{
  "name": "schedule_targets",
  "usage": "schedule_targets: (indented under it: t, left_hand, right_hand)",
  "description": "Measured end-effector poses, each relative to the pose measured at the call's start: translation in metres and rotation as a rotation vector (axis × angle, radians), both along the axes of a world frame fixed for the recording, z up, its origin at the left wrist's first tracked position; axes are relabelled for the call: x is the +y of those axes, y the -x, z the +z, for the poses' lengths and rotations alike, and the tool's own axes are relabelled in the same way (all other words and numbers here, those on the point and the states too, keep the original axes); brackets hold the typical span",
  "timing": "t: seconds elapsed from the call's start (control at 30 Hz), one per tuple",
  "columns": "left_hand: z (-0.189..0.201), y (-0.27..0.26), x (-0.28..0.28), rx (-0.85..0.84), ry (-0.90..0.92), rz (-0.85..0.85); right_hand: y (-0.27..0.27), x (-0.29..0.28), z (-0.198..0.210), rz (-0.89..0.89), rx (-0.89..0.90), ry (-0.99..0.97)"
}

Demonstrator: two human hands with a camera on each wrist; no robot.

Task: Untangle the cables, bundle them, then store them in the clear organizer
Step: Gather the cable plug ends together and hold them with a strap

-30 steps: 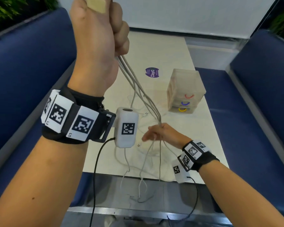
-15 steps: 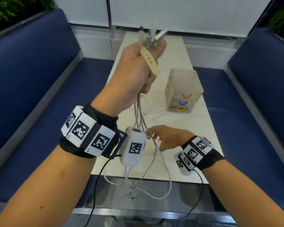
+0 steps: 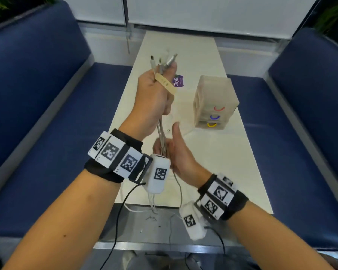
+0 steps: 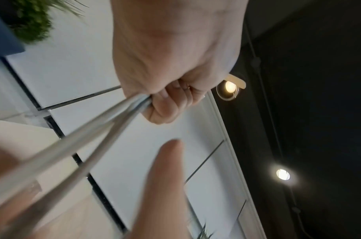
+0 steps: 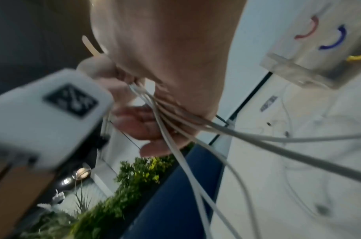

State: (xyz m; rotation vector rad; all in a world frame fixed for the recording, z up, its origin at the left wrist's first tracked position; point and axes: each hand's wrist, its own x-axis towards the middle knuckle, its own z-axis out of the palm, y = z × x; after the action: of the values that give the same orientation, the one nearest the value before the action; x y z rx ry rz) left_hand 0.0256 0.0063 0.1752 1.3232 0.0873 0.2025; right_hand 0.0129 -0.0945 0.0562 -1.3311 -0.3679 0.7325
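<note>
Grey-white cables (image 3: 161,133) run taut in a bunch between the two hands, held up above the pale table (image 3: 219,156). The left hand (image 3: 156,94) is raised, forearm slanting up from the lower left, its fingers (image 4: 165,103) clenched in a fist round the upper part of the bunch; the plug ends (image 3: 164,62) stick out above the fist, and a tan strap (image 3: 165,83) hangs beside the knuckles. In the left wrist view the cables leave the underside of the fist and stretch down toward the camera. The right hand (image 3: 179,154) sits just below the left, close under its wrist, palm turned leftward with the thumb (image 3: 176,131) pointing straight up and apart from the strands. Its fingers (image 5: 142,127) curl round the cables lower down, as the right wrist view shows, with several strands fanning out past them and trailing down to the table. Below the right hand the slack drops over the near table edge, where loose loops (image 3: 152,209) dangle. Beyond and to the right of both sets of fingers, well apart from them, stands the clear organizer (image 3: 215,106) on the table, its three drawers marked by red, blue and yellow handles. A purple sticker (image 3: 180,82) lies on the table just beyond the left fingers.
</note>
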Motion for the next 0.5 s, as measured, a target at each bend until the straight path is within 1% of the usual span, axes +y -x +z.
schedule_targets:
  t: [0.07, 0.2, 0.37, 0.5]
  left_hand:
    - [0.01, 0.001, 0.008, -0.017, 0.007, 0.021]
    - [0.031, 0.008, 0.017, -0.073, 0.003, 0.018]
    - [0.053, 0.023, 0.024, -0.229, -0.03, -0.017]
    - [0.067, 0.03, 0.023, -0.333, -0.027, 0.0]
  right_hand:
    - [0.016, -0.005, -0.023, 0.005, -0.016, 0.01]
    - [0.035, -0.019, -0.052, 0.014, -0.041, 0.067]
    - [0.048, -0.041, -0.095, 0.08, -0.001, 0.346]
    - [0.052, -0.05, -0.112, 0.163, -0.031, 0.435]
